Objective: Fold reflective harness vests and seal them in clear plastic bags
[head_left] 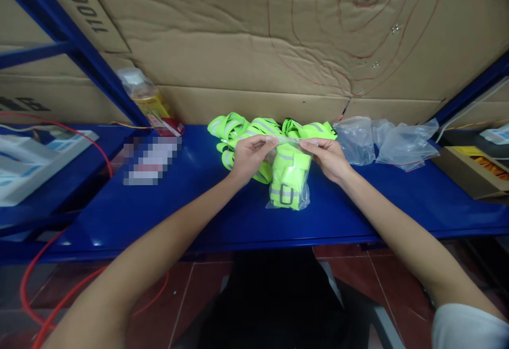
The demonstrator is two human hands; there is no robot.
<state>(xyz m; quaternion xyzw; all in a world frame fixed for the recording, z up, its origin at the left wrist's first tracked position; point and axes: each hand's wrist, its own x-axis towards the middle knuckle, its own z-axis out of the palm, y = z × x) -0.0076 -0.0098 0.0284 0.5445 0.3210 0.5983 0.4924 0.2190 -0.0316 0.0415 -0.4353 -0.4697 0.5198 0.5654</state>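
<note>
Between my hands is a clear plastic zip bag (304, 198) with a folded neon-green reflective belt (284, 171) inside; a dark buckle shows near its lower end. My left hand (251, 157) pinches the bag's top edge at the left corner, thumb and fingers closed on it. At the right corner, my right hand (326, 155) grips the same top edge in a pinch. Just behind the bag lies a heap of loose neon-green reflective straps (230, 126), partly hidden by my hands.
Clear plastic bags (405, 145) lie on the blue table (191, 200) to the right. A bottle (149, 102) stands at the back left by a blue post. An open carton (469, 171) sits far right, a red hose (29, 275) at left. Cardboard lines the back.
</note>
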